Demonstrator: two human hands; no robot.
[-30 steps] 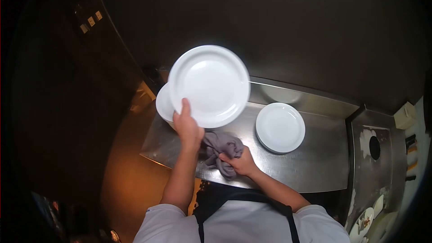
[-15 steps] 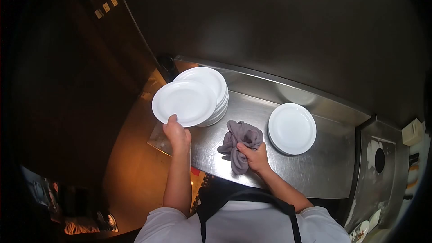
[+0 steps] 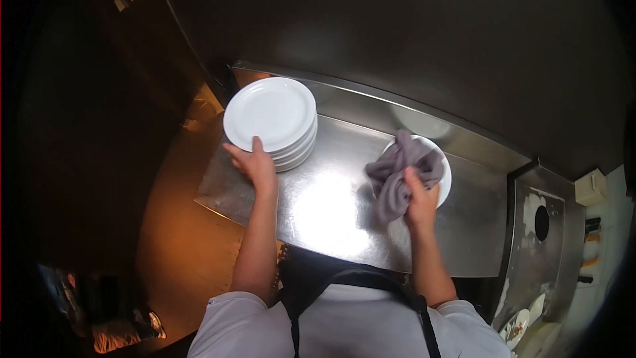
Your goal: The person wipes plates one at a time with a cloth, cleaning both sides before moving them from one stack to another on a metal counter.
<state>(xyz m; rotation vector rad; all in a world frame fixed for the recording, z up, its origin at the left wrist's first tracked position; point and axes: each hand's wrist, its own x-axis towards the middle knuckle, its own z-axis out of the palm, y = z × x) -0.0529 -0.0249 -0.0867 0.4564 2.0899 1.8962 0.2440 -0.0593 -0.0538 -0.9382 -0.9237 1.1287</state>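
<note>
On the left of the steel counter [image 3: 337, 152], a white plate [image 3: 270, 113] lies on top of a stack of white plates [image 3: 298, 154]. My left hand [image 3: 255, 162] is at its near rim, thumb over the edge and fingers along the outside below it. A crumpled grey-purple cloth [image 3: 395, 182] is bunched in my right hand [image 3: 421, 205]. Behind and beneath the cloth, a second pile of white plates [image 3: 445, 189] is partly covered in this view.
A raised steel ledge [image 3: 371, 103] runs along the back of the counter, below a dark wall. To the right is a steel unit [image 3: 550, 222] with a round dark opening. A dish with food scraps [image 3: 517, 328] sits at the lower right. Orange-lit floor [image 3: 179, 225] lies to the left.
The plate in my left hand has come down squarely onto the left stack. My right hand has carried the cloth rightward, over the other plates. The view has shifted slightly.
</note>
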